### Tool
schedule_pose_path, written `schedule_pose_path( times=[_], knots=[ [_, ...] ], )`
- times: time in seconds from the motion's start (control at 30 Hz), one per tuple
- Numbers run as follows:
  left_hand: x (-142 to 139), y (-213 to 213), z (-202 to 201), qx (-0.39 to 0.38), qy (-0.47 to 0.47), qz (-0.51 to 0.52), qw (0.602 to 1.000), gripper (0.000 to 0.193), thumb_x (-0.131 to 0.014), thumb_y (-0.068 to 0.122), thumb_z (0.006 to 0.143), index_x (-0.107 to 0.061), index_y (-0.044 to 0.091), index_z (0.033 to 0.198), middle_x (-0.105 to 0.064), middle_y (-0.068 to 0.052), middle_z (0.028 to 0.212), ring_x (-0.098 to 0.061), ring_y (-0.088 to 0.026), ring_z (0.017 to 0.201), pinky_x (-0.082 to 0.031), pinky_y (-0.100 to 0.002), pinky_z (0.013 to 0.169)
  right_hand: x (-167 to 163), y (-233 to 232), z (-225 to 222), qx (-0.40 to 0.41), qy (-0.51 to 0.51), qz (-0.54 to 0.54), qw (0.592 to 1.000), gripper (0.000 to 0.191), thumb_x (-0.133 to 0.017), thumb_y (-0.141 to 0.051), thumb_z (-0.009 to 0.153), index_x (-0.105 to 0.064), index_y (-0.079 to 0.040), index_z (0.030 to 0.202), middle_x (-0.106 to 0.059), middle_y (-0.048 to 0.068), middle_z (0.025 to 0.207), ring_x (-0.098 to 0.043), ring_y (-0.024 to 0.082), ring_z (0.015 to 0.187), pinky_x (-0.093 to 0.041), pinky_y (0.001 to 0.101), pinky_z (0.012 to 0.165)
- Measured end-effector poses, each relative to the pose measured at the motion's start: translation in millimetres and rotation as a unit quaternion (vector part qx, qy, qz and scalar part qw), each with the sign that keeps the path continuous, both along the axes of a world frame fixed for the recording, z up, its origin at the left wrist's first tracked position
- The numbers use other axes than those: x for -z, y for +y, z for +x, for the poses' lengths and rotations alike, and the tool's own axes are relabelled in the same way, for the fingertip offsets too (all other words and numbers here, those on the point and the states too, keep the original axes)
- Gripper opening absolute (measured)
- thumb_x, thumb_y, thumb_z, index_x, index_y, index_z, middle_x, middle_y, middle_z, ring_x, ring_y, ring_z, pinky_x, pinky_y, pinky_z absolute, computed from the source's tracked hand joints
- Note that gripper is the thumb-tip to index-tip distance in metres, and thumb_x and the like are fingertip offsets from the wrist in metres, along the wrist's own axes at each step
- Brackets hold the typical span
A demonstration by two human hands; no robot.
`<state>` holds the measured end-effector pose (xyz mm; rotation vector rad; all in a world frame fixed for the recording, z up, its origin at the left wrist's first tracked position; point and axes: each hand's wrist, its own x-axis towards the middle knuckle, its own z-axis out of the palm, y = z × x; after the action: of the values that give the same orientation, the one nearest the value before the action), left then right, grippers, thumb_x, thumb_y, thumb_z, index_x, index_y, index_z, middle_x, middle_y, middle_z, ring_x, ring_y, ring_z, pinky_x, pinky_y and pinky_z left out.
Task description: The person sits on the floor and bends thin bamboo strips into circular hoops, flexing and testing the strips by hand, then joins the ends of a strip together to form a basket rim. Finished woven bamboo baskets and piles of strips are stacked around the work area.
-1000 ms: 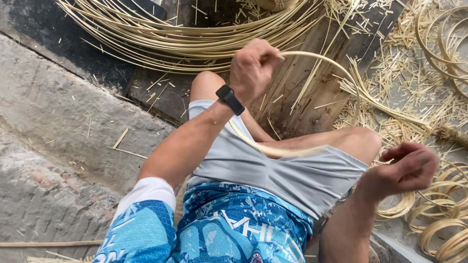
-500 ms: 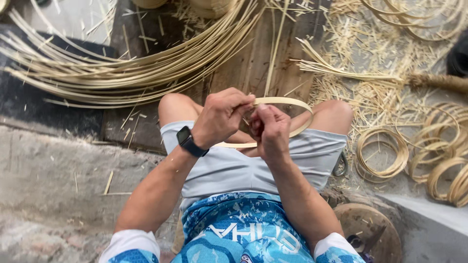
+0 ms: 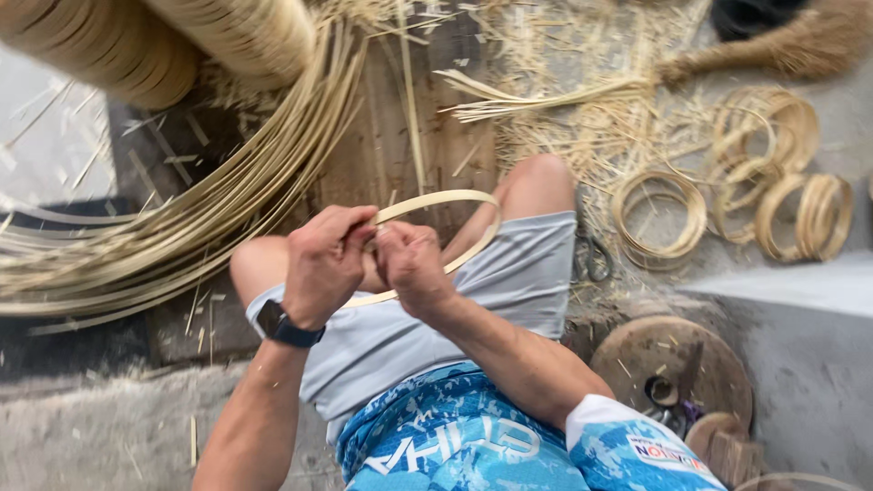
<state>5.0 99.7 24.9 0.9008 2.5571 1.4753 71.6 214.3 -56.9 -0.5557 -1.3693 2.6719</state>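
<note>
From the head camera, your left hand [image 3: 326,264] and right hand [image 3: 411,265] have come together over your lap, where a second ago they were well apart with the strip stretched between them. Now the bamboo strip [image 3: 446,198] is bent round into a loop that arcs out toward one o'clock above your right knee, and both sets of fingers are clamped on the spot where its ends overlap. By my reading, the ring is formed and its joint is what you are working on. Finished rings [image 3: 659,216] lie on the floor at three o'clock, scissors [image 3: 591,257] just beside your thigh, and a big sheaf of long strips [image 3: 209,209] sweeps round at ten o'clock.
</note>
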Motion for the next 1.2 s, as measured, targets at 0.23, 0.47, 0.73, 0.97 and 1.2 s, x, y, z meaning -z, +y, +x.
schedule_pose_path(
  times=[0.23,0.47,0.73,0.97,1.2],
  knots=[
    [-7,7,11,0.008,-0.005,-0.064,0.998,0.019,-0.068,-0.002,0.094,-0.071,0.000,0.113,-0.070,-0.013,0.094,-0.069,-0.024,0.080,-0.054,-0.032,0.069,-1,-2,11,-0.027,0.005,0.025,0.999,0.041,-0.051,-0.010,0.103,-0.047,-0.011,0.062,-0.048,-0.005,0.056,-0.038,0.001,0.050,-0.029,0.0244,0.042],
    [-36,-15,2,-0.038,-0.258,0.026,0.965,0.019,-0.071,0.008,0.096,-0.075,0.000,0.114,-0.068,-0.003,0.083,-0.057,-0.008,0.068,-0.046,-0.023,0.059,-17,22,2,-0.080,0.140,0.273,0.948,0.033,-0.063,-0.009,0.099,-0.050,-0.004,0.069,-0.043,-0.002,0.062,-0.040,0.005,0.058,-0.033,0.0274,0.050],
    [16,-17,10,-0.180,-0.340,0.315,0.868,0.016,-0.075,0.014,0.101,-0.067,0.000,0.100,-0.060,-0.001,0.072,-0.046,-0.007,0.055,-0.036,-0.023,0.050,-34,56,-87,0.014,0.168,0.493,0.854,0.014,-0.064,-0.013,0.091,-0.066,-0.008,0.078,-0.065,0.009,0.072,-0.063,0.018,0.060,-0.049,0.0335,0.057],
    [45,-27,-13,-0.129,-0.579,0.245,0.767,0.030,-0.066,0.033,0.101,-0.067,0.004,0.097,-0.063,0.001,0.078,-0.049,-0.008,0.057,-0.038,-0.024,0.050,-62,78,-35,-0.002,0.361,0.674,0.644,0.039,-0.066,-0.042,0.092,-0.068,-0.006,0.107,-0.065,0.011,0.096,-0.064,0.029,0.092,-0.053,0.0428,0.082],
    [50,-17,-22,-0.080,-0.599,0.107,0.790,0.074,-0.045,0.069,0.088,-0.075,0.001,0.093,-0.057,-0.004,0.061,-0.046,-0.013,0.047,-0.033,-0.027,0.041,-73,88,-54,-0.192,0.330,0.805,0.454,0.063,-0.059,-0.066,0.087,-0.059,-0.006,0.066,-0.055,0.007,0.070,-0.055,0.021,0.063,-0.045,0.0351,0.053]
  ],
)
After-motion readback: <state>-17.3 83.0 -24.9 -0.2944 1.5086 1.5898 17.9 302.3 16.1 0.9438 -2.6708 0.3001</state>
